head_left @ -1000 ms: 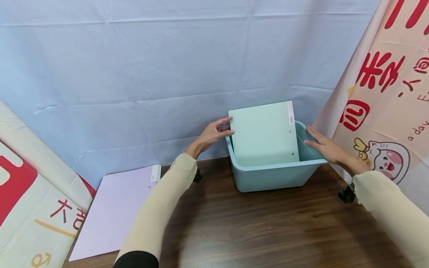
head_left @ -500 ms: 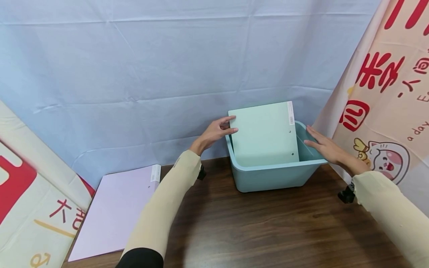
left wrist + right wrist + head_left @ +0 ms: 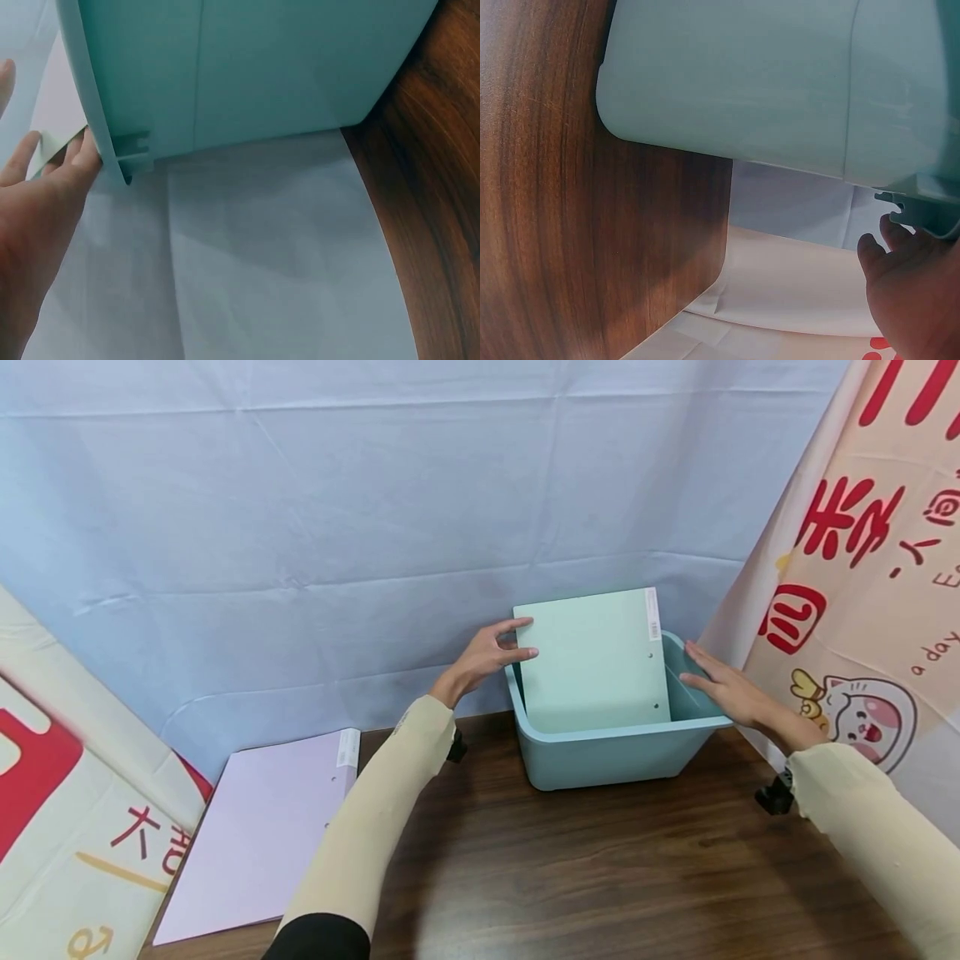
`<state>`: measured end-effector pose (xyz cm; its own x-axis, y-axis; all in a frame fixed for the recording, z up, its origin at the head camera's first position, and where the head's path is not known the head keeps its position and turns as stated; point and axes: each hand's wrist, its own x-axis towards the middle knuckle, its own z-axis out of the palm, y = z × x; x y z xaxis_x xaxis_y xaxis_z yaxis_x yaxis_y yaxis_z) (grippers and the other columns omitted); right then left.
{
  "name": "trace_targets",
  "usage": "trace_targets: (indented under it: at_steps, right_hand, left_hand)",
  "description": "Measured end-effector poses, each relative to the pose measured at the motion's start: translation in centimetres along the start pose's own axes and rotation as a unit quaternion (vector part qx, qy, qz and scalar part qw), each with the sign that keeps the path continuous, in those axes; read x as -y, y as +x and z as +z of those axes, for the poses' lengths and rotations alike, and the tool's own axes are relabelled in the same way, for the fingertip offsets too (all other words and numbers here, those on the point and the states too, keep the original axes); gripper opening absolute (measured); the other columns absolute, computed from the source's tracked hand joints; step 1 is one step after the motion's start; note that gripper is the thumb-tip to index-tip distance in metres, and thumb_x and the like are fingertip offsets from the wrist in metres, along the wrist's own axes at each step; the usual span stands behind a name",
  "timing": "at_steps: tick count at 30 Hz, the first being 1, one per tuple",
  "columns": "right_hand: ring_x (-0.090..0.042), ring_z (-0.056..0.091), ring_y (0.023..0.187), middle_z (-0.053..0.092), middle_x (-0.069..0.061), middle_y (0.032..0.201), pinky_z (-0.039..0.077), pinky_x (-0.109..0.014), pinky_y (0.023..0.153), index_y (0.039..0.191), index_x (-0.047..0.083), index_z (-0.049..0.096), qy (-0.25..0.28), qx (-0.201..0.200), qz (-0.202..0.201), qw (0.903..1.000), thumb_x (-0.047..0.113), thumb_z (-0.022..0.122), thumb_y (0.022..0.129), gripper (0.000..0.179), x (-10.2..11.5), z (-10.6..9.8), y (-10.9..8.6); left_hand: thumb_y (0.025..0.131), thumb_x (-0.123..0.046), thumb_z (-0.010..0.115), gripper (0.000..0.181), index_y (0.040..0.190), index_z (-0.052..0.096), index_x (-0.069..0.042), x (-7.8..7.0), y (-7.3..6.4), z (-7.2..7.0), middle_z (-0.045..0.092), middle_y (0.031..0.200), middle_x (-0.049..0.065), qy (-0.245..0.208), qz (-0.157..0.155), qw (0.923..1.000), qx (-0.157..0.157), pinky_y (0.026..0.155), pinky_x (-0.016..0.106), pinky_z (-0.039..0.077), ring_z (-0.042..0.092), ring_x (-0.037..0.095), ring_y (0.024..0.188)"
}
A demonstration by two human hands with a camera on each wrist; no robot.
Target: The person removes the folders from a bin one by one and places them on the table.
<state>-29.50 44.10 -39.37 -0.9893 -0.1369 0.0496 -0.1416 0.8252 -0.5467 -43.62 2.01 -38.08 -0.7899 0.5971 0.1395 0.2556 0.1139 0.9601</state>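
A pale green file folder with a white label strip stands tilted in the blue-green plastic bin, its top sticking out above the rim. My left hand holds its left edge, with thumb and index finger showing on the front face; the other fingers are partly hidden. In the left wrist view, fingers reach beneath the folder's edge near the bin's rim. My right hand rests at the bin's right end with fingers extended and the thumb over the inside. The folder's lower part is hidden by the bin's front wall.
A lilac file folder lies flat at the left of the dark wood table, partly covered by my left forearm. A pale blue cloth hangs behind the bin, with printed cloths at both sides.
My left hand has slid slightly to the right, farther over the green folder's edge. The folder has shifted very slightly right. My right hand and the bin stay in place.
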Motion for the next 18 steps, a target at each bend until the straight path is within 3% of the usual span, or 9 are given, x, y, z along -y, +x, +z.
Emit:
trace_targets:
  at_steps: [9,18]
  right_hand:
    - [-0.056,-0.002,0.158,-0.004,-0.024,0.175,0.003,-0.084,0.115,0.170,0.011,-0.002,0.000,0.000,-0.008,1.0000,0.042,0.042,0.114,0.078,0.2,0.0,-0.2]
    - [-0.056,-0.002,0.158,-0.005,-0.023,0.175,0.004,-0.085,0.114,0.170,0.012,-0.002,0.004,0.004,-0.005,1.0000,0.042,0.042,0.114,0.077,0.0,0.0,-0.3]
  left_hand:
    - [0.095,-0.009,0.081,0.071,0.158,0.053,-0.025,-0.1,-0.2,1.2,0.047,0.162,0.005,-0.083,0.018,0.9964,0.007,0.109,0.045,0.053,0.064,0.026,0.132]
    - [0.094,-0.010,0.083,0.074,0.158,0.052,-0.028,-0.1,-0.5,1.9,0.047,0.162,0.001,-0.065,0.046,0.9967,0.014,0.104,0.045,0.055,0.065,0.025,0.129]
